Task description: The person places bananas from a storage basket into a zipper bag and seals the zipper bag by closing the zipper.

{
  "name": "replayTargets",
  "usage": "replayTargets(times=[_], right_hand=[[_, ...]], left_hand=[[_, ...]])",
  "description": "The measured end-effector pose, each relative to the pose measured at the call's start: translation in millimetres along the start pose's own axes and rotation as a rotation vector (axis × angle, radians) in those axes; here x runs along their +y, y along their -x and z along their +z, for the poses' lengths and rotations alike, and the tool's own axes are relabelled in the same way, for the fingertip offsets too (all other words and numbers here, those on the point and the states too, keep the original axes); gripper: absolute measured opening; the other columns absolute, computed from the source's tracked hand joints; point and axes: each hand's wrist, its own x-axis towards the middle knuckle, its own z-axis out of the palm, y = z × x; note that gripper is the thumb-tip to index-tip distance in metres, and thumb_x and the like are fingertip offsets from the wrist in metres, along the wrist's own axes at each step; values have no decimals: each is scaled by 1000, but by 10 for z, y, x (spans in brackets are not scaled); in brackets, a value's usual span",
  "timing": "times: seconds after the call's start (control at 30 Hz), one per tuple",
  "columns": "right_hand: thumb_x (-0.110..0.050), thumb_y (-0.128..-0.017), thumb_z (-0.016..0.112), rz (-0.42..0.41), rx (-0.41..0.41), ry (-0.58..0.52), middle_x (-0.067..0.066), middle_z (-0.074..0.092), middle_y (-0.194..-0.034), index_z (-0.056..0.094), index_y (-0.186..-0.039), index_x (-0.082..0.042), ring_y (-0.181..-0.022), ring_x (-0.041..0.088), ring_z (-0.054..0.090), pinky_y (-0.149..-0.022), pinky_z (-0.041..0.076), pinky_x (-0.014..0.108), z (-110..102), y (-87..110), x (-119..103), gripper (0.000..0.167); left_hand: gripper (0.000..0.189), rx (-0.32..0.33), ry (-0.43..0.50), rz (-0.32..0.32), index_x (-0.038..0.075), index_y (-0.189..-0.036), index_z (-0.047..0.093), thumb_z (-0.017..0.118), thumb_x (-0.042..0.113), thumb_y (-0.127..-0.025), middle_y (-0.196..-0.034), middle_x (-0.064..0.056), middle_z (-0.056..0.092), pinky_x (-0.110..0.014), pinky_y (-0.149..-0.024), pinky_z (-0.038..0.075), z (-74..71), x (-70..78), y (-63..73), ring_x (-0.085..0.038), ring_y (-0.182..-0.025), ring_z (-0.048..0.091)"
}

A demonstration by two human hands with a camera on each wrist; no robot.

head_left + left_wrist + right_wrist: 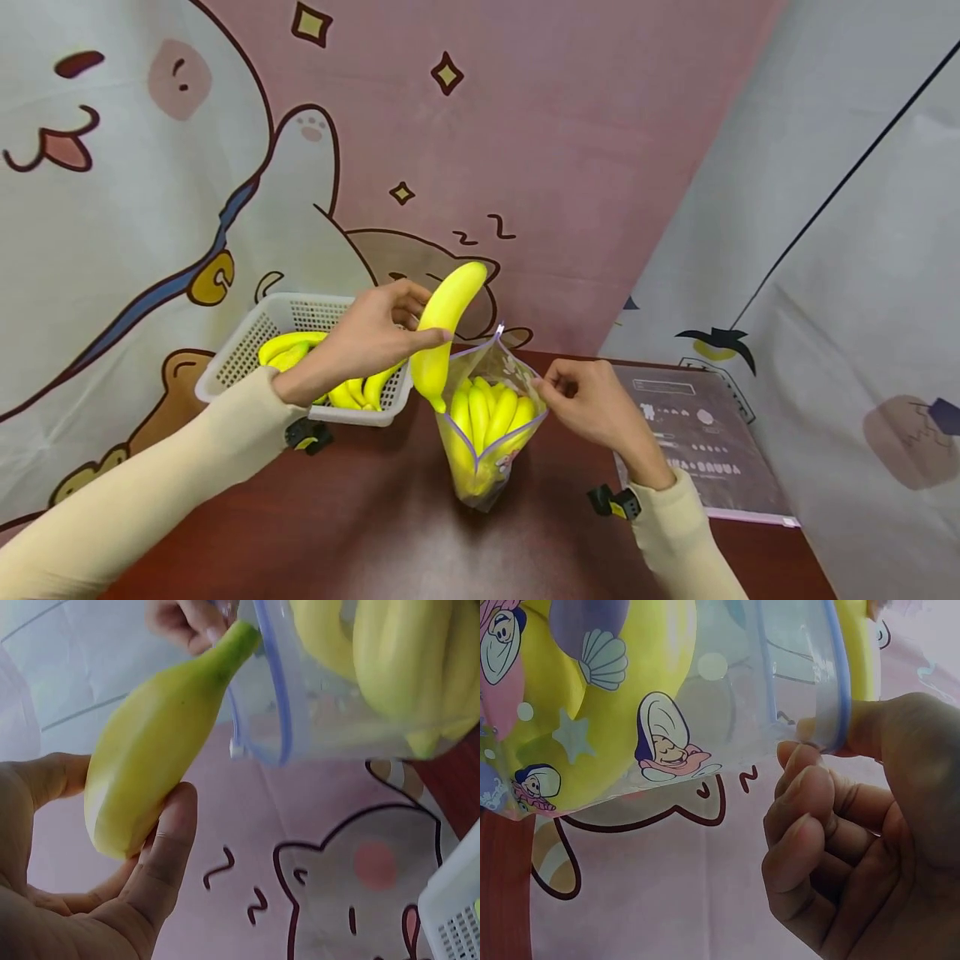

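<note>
My left hand (382, 325) grips a yellow banana (447, 325) between thumb and fingers, its stem end pointing down at the mouth of a clear zip bag (472, 475). In the left wrist view the banana (154, 746) shows a greenish stem close to the bag's purple zip edge (274, 682). My right hand (588, 400) pinches the right side of the bag's rim, and the mouth stands open. Several bananas (491, 417) fill the bag, which stands upright on the table. The right wrist view shows the thumb and curled fingers (802, 795) at the rim, beside printed cartoon shells.
A white perforated basket (236, 358) with several bananas (292, 350) sits at the left, behind my left forearm. Another zip bag (712, 450) lies flat on the dark red table (360, 508) at the right. A cartoon-printed cloth (570, 167) hangs behind and around the table.
</note>
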Motion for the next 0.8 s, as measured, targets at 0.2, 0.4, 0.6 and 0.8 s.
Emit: replayTargets(times=[0.2,0.4,0.6,0.8], right_hand=[[-28,-96,72,11,-3,2,-9,51,-59,65,-73,-23,-48,7,40,-49,36,24,-3,-11,-7,25],[-30,-97,71,55,1,6,-7,45,-54,63,-70,-24,-43,7,35,-45,31,23,13,-17,-28,29],[-32,-99,68,125,39,0,-5,45,-50,61,-61,-21,-39,11,35,-41,28,23,19,-37,-36,40],[-36,-100,66,176,64,-21,-3,51,-49,60,-57,-19,-38,16,41,-39,29,24,26,-59,-51,46]], left_hand=[[55,-25,-10,57,10,-126,59,83,37,-85,-114,-4,69,-34,-81,58,140,116,12,-20,-99,68],[54,-107,-23,95,6,-125,59,84,33,-85,-109,-6,70,-31,-81,60,291,85,9,-16,-93,69],[50,-180,-61,101,7,-122,61,85,28,-84,-104,-4,71,-29,-76,59,373,62,18,-14,-87,69],[50,-236,-98,122,7,-122,63,87,24,-82,-102,-4,72,-28,-76,59,422,30,16,-13,-85,69]])
